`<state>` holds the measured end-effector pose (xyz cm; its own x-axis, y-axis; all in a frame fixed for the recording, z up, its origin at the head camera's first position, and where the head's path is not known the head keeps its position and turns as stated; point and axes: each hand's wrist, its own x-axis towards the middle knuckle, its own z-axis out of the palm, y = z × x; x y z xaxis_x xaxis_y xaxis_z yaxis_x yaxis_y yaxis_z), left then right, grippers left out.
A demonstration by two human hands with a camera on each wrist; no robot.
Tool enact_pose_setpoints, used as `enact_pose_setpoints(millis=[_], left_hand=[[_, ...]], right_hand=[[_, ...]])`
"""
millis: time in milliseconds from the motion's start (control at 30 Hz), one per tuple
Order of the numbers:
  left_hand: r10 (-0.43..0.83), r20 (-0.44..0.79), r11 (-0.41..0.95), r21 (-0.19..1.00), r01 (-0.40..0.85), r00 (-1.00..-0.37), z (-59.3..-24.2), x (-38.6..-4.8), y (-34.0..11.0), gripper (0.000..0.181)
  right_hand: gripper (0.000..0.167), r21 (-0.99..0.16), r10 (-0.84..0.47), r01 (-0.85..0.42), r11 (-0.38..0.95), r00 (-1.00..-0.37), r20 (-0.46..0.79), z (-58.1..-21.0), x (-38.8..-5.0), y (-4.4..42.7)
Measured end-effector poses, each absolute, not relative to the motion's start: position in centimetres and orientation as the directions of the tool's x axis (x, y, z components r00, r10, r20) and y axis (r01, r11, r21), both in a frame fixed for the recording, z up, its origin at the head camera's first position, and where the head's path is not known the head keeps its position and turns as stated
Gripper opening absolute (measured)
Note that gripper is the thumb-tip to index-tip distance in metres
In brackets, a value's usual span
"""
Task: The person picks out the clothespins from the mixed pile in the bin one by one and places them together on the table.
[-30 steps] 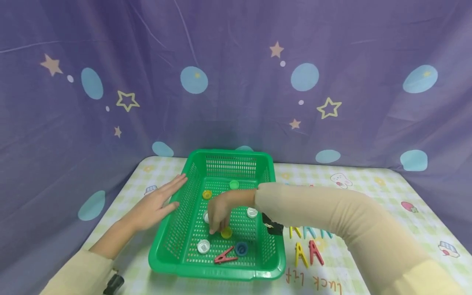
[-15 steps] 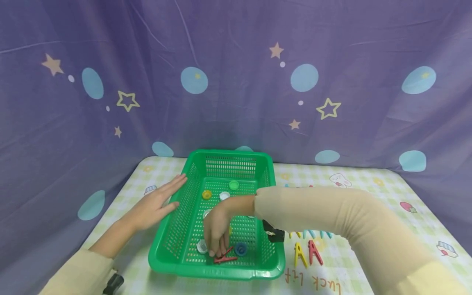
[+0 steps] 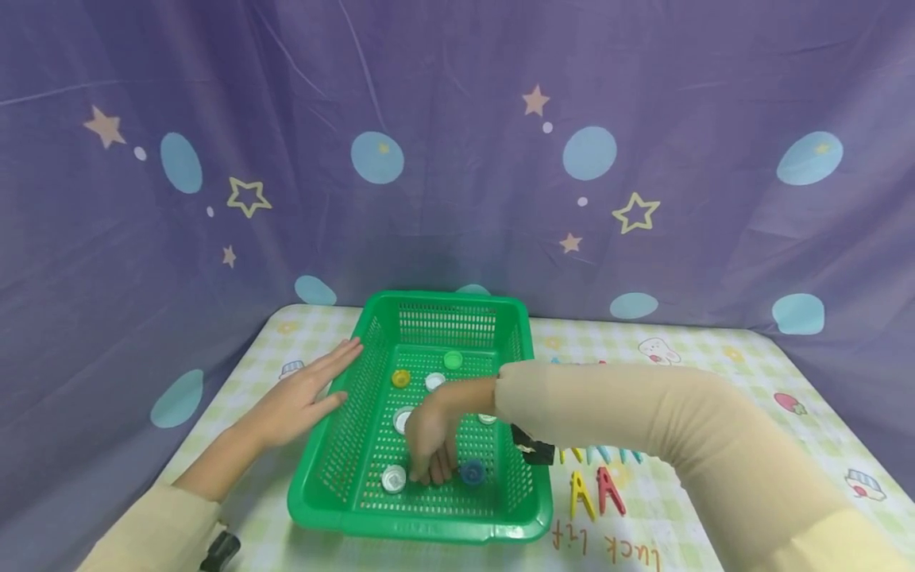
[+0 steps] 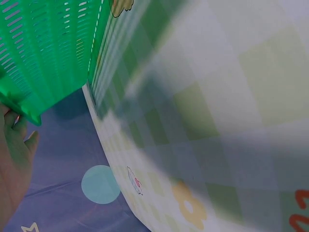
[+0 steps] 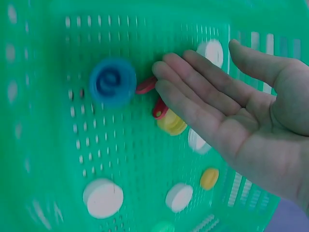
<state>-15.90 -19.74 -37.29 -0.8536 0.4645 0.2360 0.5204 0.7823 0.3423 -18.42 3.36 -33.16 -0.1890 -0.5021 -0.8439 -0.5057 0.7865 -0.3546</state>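
A green plastic basket [image 3: 411, 531] stands on the table with several bottle caps lying on its floor. My left hand [image 3: 303, 401] rests against its left rim with straight fingers. Inside the basket, my right hand [image 3: 432, 437] reaches down with fingers extended and thumb apart. In the right wrist view, a red clothespin [image 5: 160, 108] lies partly hidden behind those fingers, apparently touching them. A blue cap [image 3: 472, 472] sits just right of the fingertips, and a white cap [image 3: 394, 479] is on their left. One yellow cap [image 5: 174, 123] shows under the clothespin's end.
Beyond the right hand lie an orange-yellow cap [image 3: 401, 379], a light green cap [image 3: 453, 360] and more white caps [image 3: 435, 382]. Right of the basket, a yellow clothespin [image 3: 582, 494] and a red one [image 3: 610, 490] lie on the checked tablecloth [image 3: 700, 413]. A purple curtain [image 3: 457, 206] hangs behind.
My right hand moved from the yellow cap toward the basket's near side, then back slightly. The red clothespin shifted away from the near wall, under the hand. The blue cap slid slightly. Left hand still.
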Motion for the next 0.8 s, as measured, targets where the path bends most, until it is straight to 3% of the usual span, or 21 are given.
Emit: enact_pose_setpoints(millis=[167, 500, 800], left_hand=[[0.46, 0.236, 0.784, 0.345, 0.516, -0.856, -37.3, -15.8, -19.8, 0.063], [0.456, 0.246, 0.786, 0.339, 0.517, -0.855, -37.2, -15.7, -19.8, 0.063], [0.459, 0.253, 0.782, 0.34, 0.523, -0.851, -37.2, -15.8, -19.8, 0.063]], right_hand=[[0.034, -0.359, -0.504, -0.457, 0.813, -0.247, -0.827, -32.8, -20.8, 3.6], [0.03, -0.332, -0.555, -0.513, 0.791, -0.375, -0.743, -31.6, -22.9, 2.8], [0.028, -0.192, -0.457, -0.57, 0.799, -0.366, -0.811, -32.3, -23.1, 2.7]])
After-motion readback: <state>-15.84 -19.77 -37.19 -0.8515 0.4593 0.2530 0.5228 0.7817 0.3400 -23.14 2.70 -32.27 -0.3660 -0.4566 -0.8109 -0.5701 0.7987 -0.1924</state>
